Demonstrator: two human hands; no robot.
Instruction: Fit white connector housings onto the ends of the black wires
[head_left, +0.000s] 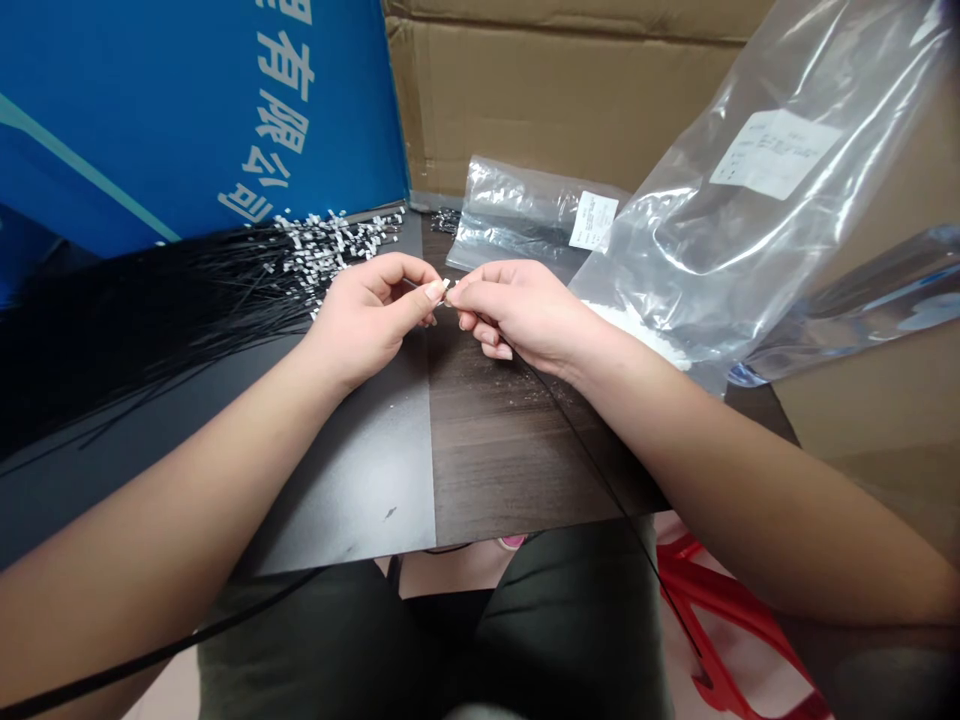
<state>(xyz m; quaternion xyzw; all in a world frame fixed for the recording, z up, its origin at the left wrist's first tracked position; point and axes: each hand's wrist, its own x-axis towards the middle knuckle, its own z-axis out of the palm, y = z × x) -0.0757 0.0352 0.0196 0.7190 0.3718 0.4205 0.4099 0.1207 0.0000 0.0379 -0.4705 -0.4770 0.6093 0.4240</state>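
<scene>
Above the tabletop, my left hand (379,315) and my right hand (529,312) meet fingertip to fingertip, both closed in a pinch. A tiny white connector (445,285) shows at the left thumb tip. A thin black wire (574,430) runs out of my right hand and hangs down past the table edge; its end at the fingers is mostly covered. Beside my left hand lies a large bundle of black wires (150,310), with many white connectors (330,245) on their ends. Whether the held wire is seated in the connector cannot be made out.
A big clear plastic bag (720,230) with small white parts (637,330) leans at the right. Behind the hands lies a smaller clear bag (517,215). A blue panel (187,100) and cardboard (570,100) wall the back. A red stool (735,600) stands below.
</scene>
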